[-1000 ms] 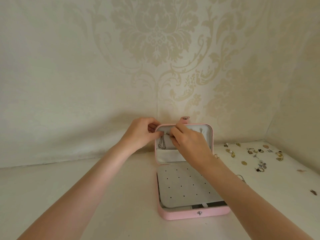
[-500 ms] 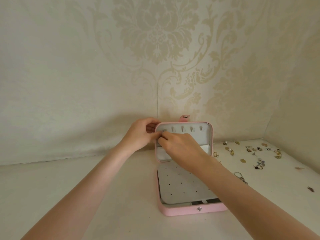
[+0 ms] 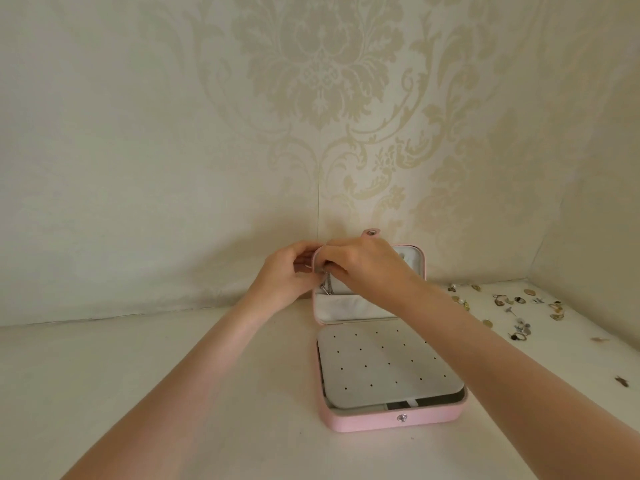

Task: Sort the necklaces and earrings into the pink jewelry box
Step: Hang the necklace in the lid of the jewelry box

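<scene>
The pink jewelry box point(image 3: 391, 419) stands open on the white surface point(image 3: 173, 393), a little right of the middle, its front edge facing the near edge and its lid point(image 3: 417, 263) upright close to the back wall point(image 3: 173, 168). Inside the base lies a pale grey panel point(image 3: 384, 365) dotted with small holes, flat and bare. Both hands meet at the top left corner of the lid. The left hand point(image 3: 287, 275) curls its fingers round the lid's left edge from outside. The right hand point(image 3: 363, 265) reaches across the lid's inner face, its fingertips drawn together and pinching a thin silver necklace point(image 3: 327, 285) near the lid's top edge; the chain hangs down the inner face toward the fabric pocket point(image 3: 349, 306) at the bottom of the lid. Whether the chain is hooked on anything cannot be told, since the fingers hide that spot. A pink strap with a metal snap point(image 3: 371, 233) sticks up above the lid, just behind the right hand. The earrings point(image 3: 519, 306) and other small pieces lie scattered near the back right corner of the surface, well apart from the box, with two stray pieces point(image 3: 621, 381) farther toward the right edge. Between the box and those pieces the right forearm crosses over the surface. The left half of the surface, from the box to the left edge, carries only the left forearm above it.
</scene>
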{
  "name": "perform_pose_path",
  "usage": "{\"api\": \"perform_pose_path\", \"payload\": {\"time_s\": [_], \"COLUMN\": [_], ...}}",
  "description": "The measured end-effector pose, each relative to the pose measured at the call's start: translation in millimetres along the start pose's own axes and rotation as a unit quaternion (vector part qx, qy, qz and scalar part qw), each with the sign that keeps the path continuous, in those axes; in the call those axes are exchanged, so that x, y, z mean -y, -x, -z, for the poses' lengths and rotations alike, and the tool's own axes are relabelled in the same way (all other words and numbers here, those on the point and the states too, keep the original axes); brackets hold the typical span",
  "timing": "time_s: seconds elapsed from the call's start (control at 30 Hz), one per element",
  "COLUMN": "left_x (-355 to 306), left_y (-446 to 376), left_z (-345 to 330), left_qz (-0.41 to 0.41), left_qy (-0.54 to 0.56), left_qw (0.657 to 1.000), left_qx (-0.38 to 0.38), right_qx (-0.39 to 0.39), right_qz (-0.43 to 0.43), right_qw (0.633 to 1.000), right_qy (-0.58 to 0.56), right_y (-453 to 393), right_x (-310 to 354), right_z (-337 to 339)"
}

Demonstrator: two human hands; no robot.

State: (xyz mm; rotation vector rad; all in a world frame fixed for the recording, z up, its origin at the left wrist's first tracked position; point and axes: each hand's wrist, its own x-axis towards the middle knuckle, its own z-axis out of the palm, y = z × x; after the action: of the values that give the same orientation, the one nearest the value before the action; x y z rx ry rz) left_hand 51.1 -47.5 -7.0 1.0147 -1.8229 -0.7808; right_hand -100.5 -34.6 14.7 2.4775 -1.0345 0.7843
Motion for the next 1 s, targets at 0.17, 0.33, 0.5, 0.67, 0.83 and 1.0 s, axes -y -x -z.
{"api": "perform_pose_path", "payload": {"time_s": [0.17,0.33,0.5,0.67,0.83,1.0], "left_x": [-3.1,0.7,-0.9,-4.0,-3.7,-1.5], "left_y": [2.2,0.0,2.6,1.7,1.1,-0.2], "left_z": [-5.8,-13.8,-17.0,-15.6,-13.8,-11.2], "left_qz": [0.007,-0.017,0.029,0.046,0.049,0.054], "left_qy": [0.026,0.01,0.128,0.142,0.128,0.123], "left_qw": [1.0,0.997,0.988,0.987,0.989,0.989], "left_qx": [-0.015,-0.076,-0.077,-0.061,-0.055,-0.053], "right_qx": [0.078,-0.016,-0.076,-0.165,-0.18,-0.118], "right_qz": [-0.034,0.005,0.012,-0.066,-0.124,-0.128], "right_qw": [0.996,1.0,0.996,0.983,0.975,0.982], "right_qy": [0.008,0.014,0.048,0.048,0.045,0.076], "right_y": [-10.8,-7.6,4.2,13.7,16.6,29.0], "right_x": [-1.0,-1.7,-5.2,-5.1,0.4,-3.3], "right_z": [0.8,0.3,-5.2,-11.9,-19.0,-26.7]}}
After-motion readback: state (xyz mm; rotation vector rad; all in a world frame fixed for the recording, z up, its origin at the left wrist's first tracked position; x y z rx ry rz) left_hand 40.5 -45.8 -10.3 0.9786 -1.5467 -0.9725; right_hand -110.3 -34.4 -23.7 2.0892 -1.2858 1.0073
